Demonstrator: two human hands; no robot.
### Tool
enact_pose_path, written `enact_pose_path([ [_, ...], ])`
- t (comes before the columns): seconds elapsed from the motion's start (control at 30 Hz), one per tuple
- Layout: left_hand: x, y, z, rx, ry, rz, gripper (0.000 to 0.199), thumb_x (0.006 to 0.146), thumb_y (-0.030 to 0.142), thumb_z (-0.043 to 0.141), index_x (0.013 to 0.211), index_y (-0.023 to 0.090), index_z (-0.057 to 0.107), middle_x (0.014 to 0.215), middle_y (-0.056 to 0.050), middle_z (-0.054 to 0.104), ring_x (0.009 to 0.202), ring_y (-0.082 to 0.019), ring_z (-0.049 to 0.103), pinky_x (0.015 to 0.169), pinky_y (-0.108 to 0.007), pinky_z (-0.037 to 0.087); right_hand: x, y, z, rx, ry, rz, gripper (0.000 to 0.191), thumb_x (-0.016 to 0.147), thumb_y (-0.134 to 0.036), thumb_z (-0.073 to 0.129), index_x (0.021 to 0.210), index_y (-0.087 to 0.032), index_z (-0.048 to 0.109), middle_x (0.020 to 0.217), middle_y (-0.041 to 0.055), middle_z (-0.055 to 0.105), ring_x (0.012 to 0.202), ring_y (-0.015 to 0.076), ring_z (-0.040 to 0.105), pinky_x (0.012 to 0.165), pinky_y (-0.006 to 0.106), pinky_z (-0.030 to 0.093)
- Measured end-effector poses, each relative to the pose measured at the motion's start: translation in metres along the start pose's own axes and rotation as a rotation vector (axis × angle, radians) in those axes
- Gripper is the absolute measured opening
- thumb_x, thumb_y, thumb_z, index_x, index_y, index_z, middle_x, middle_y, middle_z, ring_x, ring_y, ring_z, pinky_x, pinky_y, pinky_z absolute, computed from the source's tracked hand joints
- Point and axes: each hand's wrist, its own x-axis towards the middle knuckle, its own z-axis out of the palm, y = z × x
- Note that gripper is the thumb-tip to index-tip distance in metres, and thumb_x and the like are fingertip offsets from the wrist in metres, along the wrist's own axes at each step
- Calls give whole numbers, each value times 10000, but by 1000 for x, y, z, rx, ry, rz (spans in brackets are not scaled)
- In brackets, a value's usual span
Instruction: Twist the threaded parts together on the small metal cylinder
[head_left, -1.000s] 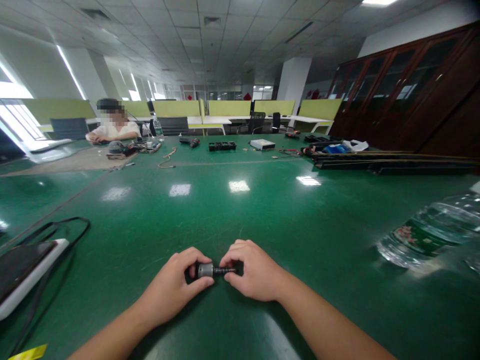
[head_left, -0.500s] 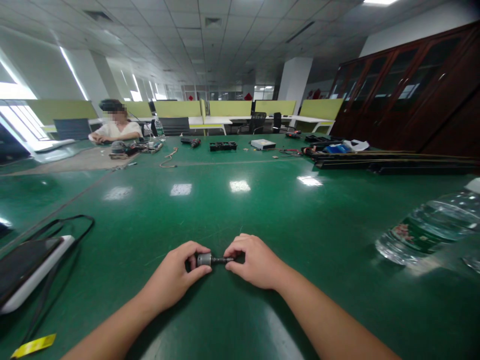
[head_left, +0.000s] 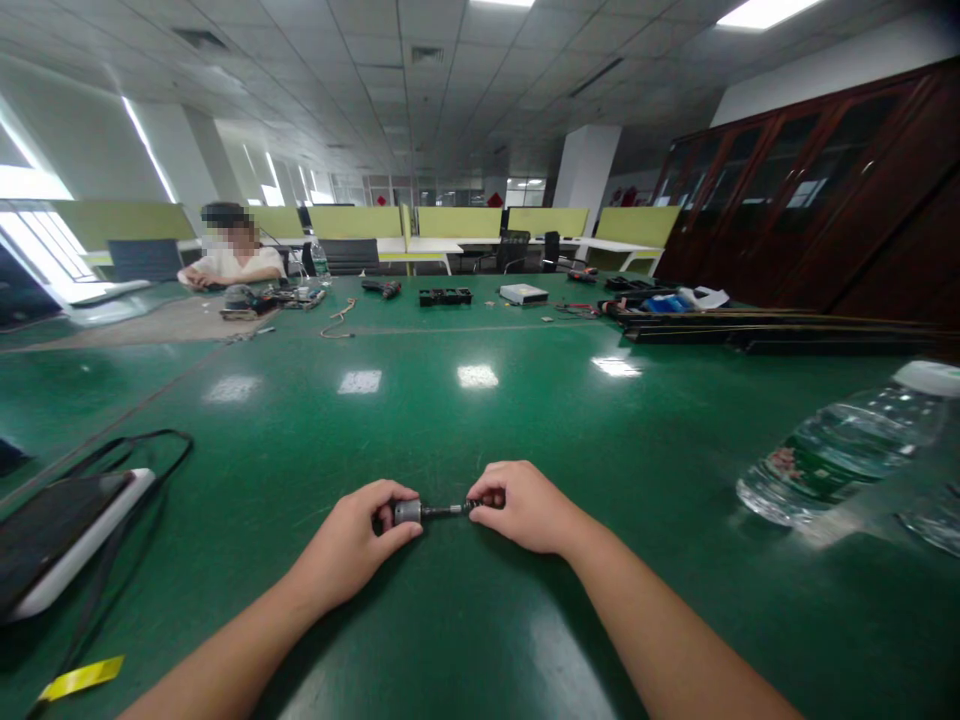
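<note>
My left hand [head_left: 356, 545] is closed around a short grey metal cylinder [head_left: 408, 512], thumb below and index finger above. From the cylinder a thin shaft [head_left: 442, 511] points right, dark near the cylinder and silvery toward its tip. At that tip, my right hand [head_left: 529, 508] pinches a small dark ribbed piece [head_left: 472, 506], mostly covered by the fingers. Whether the piece still touches the shaft I cannot tell. Both hands are low over the green tabletop [head_left: 420, 430].
On the right stands a large clear water bottle [head_left: 832, 465]. A phone [head_left: 64, 525] on a white block, with a black strap [head_left: 112, 550], lies at left. Farther back are a drill [head_left: 381, 288], a black frame [head_left: 445, 297] and dark rails [head_left: 712, 328]. A person [head_left: 232, 250] sits across the table.
My right hand has moved right with the ribbed piece, away from the cylinder, baring the silvery shaft tip. The left hand holds the cylinder almost in place.
</note>
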Motion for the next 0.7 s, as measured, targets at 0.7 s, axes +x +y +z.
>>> enact_pose_path([
  [0.7,0,11,0,40,-16,-20,261,829,368,648,1020,196,690,751,15,624,666,-169,557,618,-247,392,3,-12,22,156,19,-126,458,749,-73,668,1188,-201,659,960,22,739,885,169,658,875,320,489],
])
